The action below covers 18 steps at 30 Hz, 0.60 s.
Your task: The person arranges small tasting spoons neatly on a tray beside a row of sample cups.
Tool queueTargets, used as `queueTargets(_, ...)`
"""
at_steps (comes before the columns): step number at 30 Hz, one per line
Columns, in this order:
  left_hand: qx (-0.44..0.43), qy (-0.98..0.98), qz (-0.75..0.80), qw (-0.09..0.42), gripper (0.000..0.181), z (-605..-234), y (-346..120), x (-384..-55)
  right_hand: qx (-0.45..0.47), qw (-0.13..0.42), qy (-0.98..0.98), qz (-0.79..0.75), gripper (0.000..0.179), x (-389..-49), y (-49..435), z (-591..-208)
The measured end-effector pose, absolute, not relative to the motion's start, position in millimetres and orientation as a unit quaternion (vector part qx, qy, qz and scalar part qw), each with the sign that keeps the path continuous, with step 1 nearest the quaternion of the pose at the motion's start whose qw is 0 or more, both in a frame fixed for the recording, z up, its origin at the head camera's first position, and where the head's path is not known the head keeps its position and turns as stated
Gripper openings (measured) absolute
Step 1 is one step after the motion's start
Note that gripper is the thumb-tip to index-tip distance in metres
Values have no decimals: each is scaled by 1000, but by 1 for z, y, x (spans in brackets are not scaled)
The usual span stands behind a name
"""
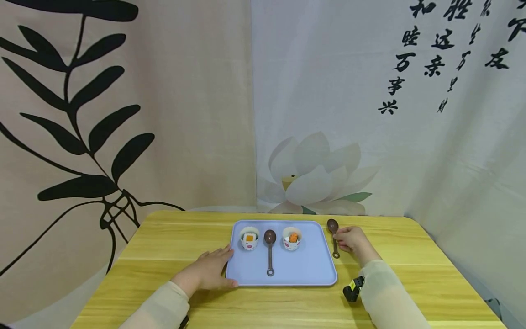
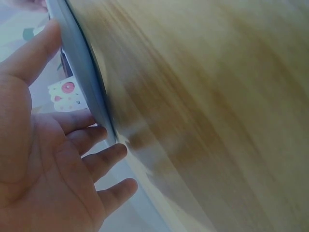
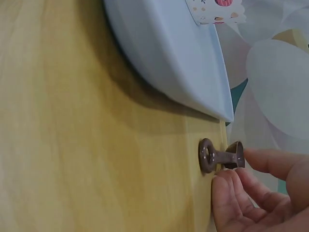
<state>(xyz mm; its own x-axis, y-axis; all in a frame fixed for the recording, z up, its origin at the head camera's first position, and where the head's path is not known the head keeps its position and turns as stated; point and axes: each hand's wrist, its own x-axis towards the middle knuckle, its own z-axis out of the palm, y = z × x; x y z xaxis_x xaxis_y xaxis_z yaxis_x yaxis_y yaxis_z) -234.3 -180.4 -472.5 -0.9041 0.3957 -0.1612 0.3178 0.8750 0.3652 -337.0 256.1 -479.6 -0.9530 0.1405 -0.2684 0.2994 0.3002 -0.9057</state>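
Note:
A light blue tray [image 1: 304, 274] lies on the table. My left hand [image 1: 209, 269] rests at its left edge, thumb toward the near corner. In the left wrist view that hand [image 2: 53, 159] has its fingers spread and fairly straight against the tray's side [image 2: 82, 58]. To the right of the tray, my right hand [image 1: 353, 241] pinches a brown spoon [image 1: 335, 246] near its neck. The right wrist view has the fingertips [image 3: 260, 157] at the spoon [image 3: 222, 156], whose ringed handle end points toward the camera. Whether the spoon touches the table is unclear.
On the tray stand two small patterned paper cups, the left cup [image 1: 249, 244] with a white and orange piece, the right cup [image 1: 291, 245] with an orange piece. A second brown spoon [image 1: 270, 251] lies between them. Behind the wooden table [image 1: 185, 233] hangs a printed curtain [image 1: 197, 114].

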Motion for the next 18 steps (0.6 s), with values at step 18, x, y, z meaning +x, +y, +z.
queueTargets(18,183,961,167,120,100,-471,-180,-233,145,68,840,-519,22,-341,247,-486)
